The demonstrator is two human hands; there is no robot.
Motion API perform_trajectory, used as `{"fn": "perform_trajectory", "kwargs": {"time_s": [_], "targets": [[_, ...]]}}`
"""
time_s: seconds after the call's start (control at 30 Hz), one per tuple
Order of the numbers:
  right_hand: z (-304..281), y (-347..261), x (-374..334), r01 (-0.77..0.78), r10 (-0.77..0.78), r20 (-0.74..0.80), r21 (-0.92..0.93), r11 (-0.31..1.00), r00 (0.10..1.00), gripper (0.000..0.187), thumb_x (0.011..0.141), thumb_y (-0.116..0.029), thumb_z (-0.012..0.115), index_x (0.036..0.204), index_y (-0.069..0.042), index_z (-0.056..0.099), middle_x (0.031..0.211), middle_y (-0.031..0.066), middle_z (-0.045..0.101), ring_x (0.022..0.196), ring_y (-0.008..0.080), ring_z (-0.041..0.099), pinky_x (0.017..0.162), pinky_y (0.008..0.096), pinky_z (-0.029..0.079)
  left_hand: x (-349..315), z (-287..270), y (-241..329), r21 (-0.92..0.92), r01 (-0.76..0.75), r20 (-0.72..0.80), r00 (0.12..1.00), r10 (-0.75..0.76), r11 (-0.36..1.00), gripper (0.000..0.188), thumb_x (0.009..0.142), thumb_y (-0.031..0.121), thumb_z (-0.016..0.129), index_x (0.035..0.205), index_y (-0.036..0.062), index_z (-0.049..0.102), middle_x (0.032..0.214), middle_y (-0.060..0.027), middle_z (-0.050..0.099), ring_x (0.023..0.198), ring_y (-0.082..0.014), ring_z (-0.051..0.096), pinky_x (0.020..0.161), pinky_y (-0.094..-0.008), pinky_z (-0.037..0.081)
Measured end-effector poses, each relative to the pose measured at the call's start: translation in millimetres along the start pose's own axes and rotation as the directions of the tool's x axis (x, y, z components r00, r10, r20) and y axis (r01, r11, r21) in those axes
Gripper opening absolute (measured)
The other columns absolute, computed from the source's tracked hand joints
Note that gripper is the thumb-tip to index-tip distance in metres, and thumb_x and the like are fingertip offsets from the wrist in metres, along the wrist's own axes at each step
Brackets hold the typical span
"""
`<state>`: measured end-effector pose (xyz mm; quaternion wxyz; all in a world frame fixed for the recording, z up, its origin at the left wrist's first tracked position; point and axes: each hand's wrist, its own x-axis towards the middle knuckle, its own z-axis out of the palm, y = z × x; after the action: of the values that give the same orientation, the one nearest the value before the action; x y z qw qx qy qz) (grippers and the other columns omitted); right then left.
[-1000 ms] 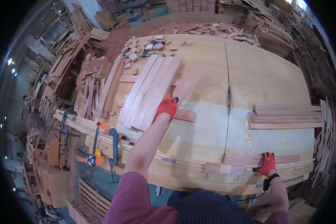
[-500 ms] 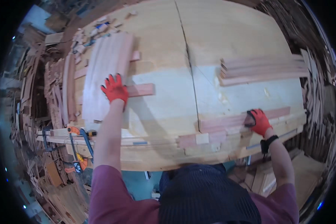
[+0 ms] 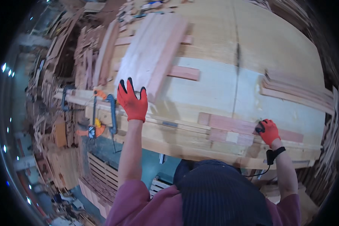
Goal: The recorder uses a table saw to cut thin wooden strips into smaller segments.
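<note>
A blue clamp point(image 3: 113, 113) and an orange clamp point(image 3: 98, 132) sit at the near left edge of the workbench point(image 3: 278, 45). Small wood blocks point(image 3: 127, 16) lie scattered toward its far left; stacked strips point(image 3: 297, 92) lie at its right. Scrap boards point(image 3: 87, 52) lean further left, above a slatted wooden pallet point(image 3: 102, 169) on the green floor point(image 3: 147, 156).

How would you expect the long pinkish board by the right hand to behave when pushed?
The pinkish wooden board would probably stay stiff, being a long, straight piece of timber. Lying flat, it seems unlikely to roll or tip. Its smooth-looking face might let it slide easily.
</note>
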<state>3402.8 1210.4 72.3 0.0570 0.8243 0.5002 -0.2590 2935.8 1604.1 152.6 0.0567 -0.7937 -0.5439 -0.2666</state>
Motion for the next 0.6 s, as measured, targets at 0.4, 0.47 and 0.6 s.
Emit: {"fn": "perform_trajectory", "kwargs": {"time_s": [0.4,0.47,0.6], "targets": [[-20,-286,69,0.303,-0.269,0.166,-0.243,0.921,0.949,0.034,0.092,-0.031,0.072,0.118,-0.009,0.069,0.126,0.0123,0.064,0.122,0.0302,0.061,0.102,0.0444,0.049,-146,-73,-140,0.078,0.44,-0.045,0.898,-0.438,0.894,0.072,0.087,0.028,0.078,0.148,0.0008,0.05,0.152,-0.0325,0.043,0.142,-0.0484,0.039,0.118,-0.0572,0.031],[-21,-306,73,0.306,-0.264,0.185,-0.253,0.918,0.947,0.034,0.092,-0.031,0.071,0.117,-0.009,0.07,0.126,0.0125,0.064,0.122,0.0301,0.061,0.102,0.0444,0.049,-164,-77,-149,0.09,0.476,-0.063,0.879,-0.472,0.875,0.074,0.086,0.027,0.079,0.148,-0.0005,0.05,0.15,-0.0322,0.045,0.141,-0.0481,0.04,0.117,-0.0574,0.031],[-16,-322,79,0.311,-0.277,0.168,-0.231,0.922,0.946,0.034,0.091,-0.032,0.072,0.117,-0.009,0.07,0.127,0.0125,0.064,0.122,0.0298,0.061,0.102,0.0445,0.05,-183,-79,-159,0.113,0.483,-0.047,0.875,-0.481,0.868,0.074,0.086,0.027,0.079,0.147,-0.0019,0.05,0.147,-0.0319,0.048,0.138,-0.0479,0.043,0.116,-0.0555,0.033]]}}
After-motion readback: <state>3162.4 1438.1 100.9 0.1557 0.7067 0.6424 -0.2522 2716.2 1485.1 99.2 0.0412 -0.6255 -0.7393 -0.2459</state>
